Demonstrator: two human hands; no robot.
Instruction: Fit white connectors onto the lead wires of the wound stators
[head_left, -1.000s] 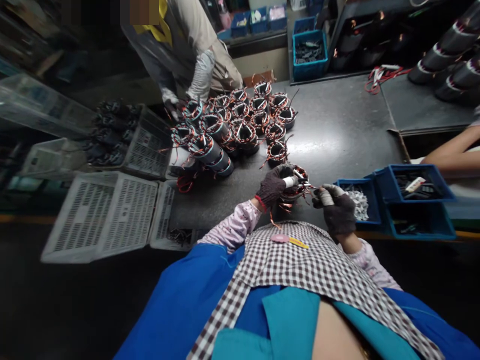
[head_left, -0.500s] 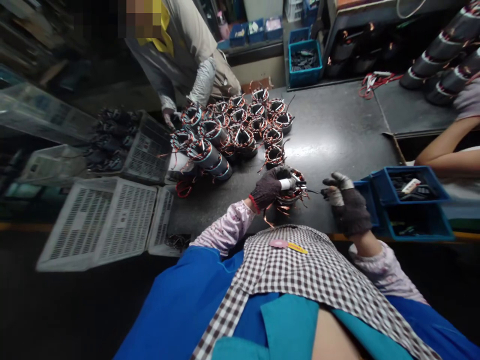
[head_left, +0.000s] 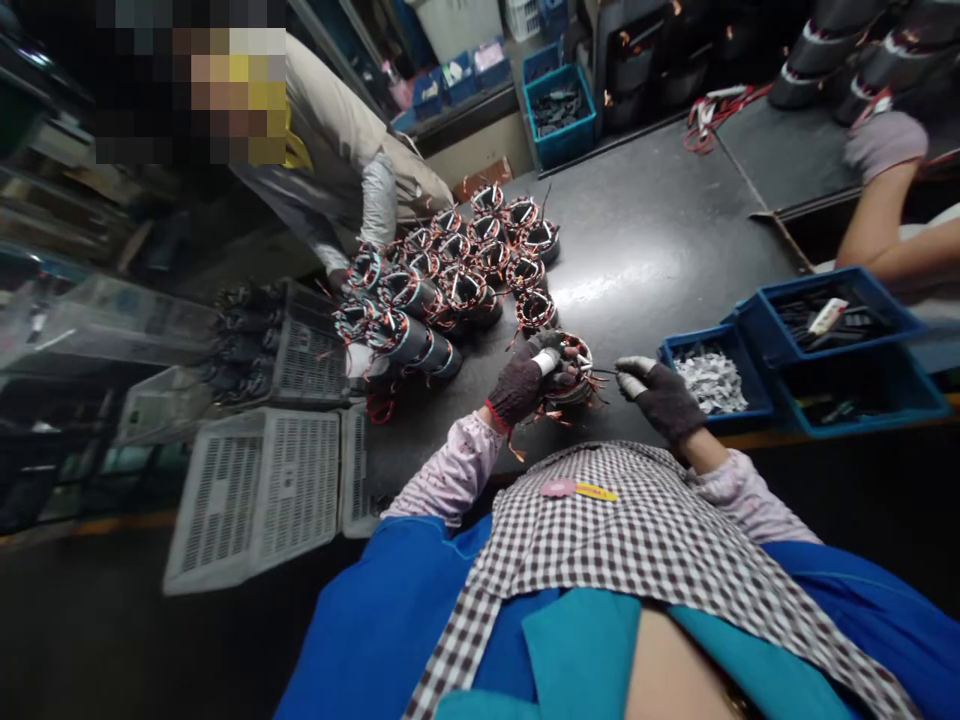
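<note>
My left hand [head_left: 523, 380], in a dark glove with pale fingertips, is closed on the near motor stator [head_left: 574, 395]. This stator is a short cylinder ringed with copper and white wire ends, standing on the dark tabletop. My right hand [head_left: 664, 397], gloved the same way, is to the right of it. Its thumb and fingers pinch the tip of a thin dark lead wire [head_left: 604, 373] that runs out from the stator. Just beyond my left hand stand several more stators [head_left: 491, 262] in a close group. What the left fingertips press inside the ring is unclear.
A blue bin of white pieces [head_left: 709, 378] and a blue bin of dark parts [head_left: 832, 320] are at the right. White plastic crates [head_left: 292, 500] stand left. A co-worker's sleeve [head_left: 379, 200] is behind the stators; another person's gloved hand [head_left: 889, 145] is upper right.
The view has turned, shifting the scene. My right hand has come nearer the stator and its fingers have closed together at the wire. The bin of white pieces now shows. My left hand stays at the stator.
</note>
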